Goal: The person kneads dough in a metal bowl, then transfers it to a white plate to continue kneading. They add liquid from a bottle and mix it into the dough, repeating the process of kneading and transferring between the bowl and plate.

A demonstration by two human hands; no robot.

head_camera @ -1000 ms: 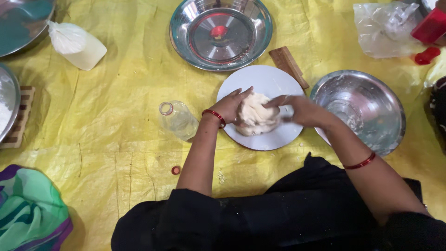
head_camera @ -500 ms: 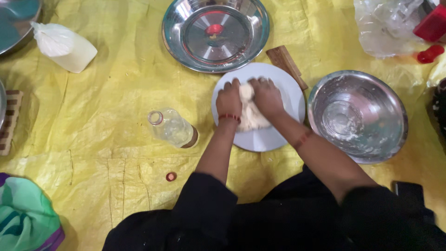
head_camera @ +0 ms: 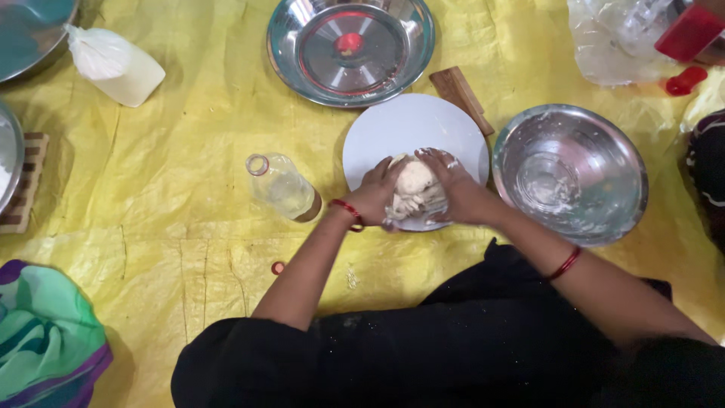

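A pale lump of dough [head_camera: 411,187] lies on a round white board [head_camera: 415,128] in the middle of a yellow sheet. My left hand [head_camera: 374,195] grips the dough from its left side, a red bangle at the wrist. My right hand [head_camera: 453,185] presses on the dough from the right, its fingers dusted with flour. Both forearms reach in from black sleeves at the bottom.
A steel bowl [head_camera: 570,172] smeared with flour sits right of the board. An uncapped clear bottle [head_camera: 283,187] lies to the left, its red cap [head_camera: 278,267] nearby. A steel plate [head_camera: 350,47] and a wooden handle [head_camera: 461,97] lie behind. A white bag [head_camera: 113,64] rests far left.
Both hands pulled back toward me over the dough, from its far side to its near edge, and the dough has shifted to the board's near edge. The camera view shifted slightly.
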